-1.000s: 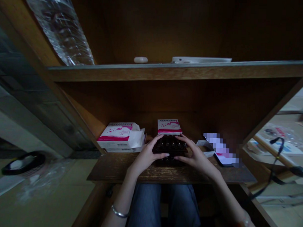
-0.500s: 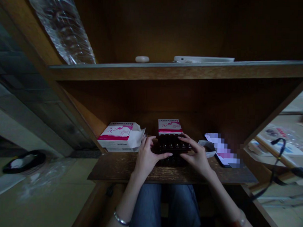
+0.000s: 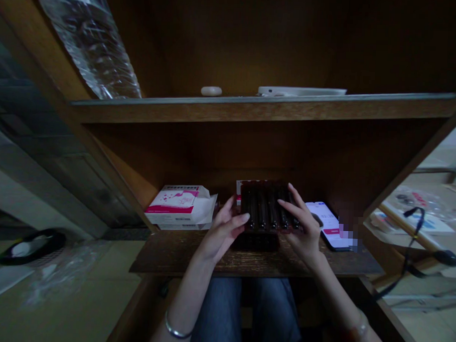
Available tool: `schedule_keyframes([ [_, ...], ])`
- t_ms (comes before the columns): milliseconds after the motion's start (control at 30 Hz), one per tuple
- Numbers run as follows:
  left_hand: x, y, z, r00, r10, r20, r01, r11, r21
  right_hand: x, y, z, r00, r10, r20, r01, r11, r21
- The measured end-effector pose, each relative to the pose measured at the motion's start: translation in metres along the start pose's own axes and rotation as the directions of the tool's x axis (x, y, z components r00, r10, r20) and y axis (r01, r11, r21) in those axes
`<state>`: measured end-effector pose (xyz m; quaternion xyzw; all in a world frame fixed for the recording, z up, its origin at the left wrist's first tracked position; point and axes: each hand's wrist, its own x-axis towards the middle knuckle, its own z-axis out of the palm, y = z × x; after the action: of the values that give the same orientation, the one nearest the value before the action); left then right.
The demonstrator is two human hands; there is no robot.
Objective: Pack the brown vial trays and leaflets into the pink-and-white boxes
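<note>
A dark brown tray of slim glossy vials (image 3: 264,204) is tilted up in front of me, its upright rows facing my way. My right hand (image 3: 303,226) grips its right side, fingers across the front. At the left edge, my left hand (image 3: 224,228) has its thumb on the tray and its fingers partly hidden. Under it a second dark tray (image 3: 257,241) lies on the wooden desk. A pink and white box (image 3: 239,190) behind is mostly covered by the raised tray.
Left of my hands sits an opened pink and white carton (image 3: 180,206). A lit phone (image 3: 334,229) lies to the right. The shelf (image 3: 230,110) above bears a water bottle (image 3: 99,52), a small white case (image 3: 211,91) and a flat white device (image 3: 301,91).
The upper tray has been raised and tipped so its long face shows, covering most of the box behind. My right hand has shifted right with its edge.
</note>
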<state>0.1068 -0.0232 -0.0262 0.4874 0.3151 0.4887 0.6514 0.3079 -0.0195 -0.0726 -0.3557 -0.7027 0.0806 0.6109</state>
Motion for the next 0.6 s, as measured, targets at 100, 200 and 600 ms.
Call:
schedule_keyframes([
  [100,0.007,0.003,0.008,0.998,0.031,-0.06,-0.027,0.998,0.054,0.002,0.0,0.0,0.994,0.002,0.113,-0.005,1.0,0.028],
  [200,0.012,-0.001,0.006,0.987,0.123,-0.101,-0.114,0.99,0.088,0.0,0.004,0.0,0.963,0.131,0.236,-0.153,0.985,0.076],
  [600,0.017,-0.032,-0.022,0.98,0.196,-0.039,-0.188,0.971,0.146,-0.016,0.024,0.001,0.795,0.493,0.354,-0.605,0.682,0.411],
])
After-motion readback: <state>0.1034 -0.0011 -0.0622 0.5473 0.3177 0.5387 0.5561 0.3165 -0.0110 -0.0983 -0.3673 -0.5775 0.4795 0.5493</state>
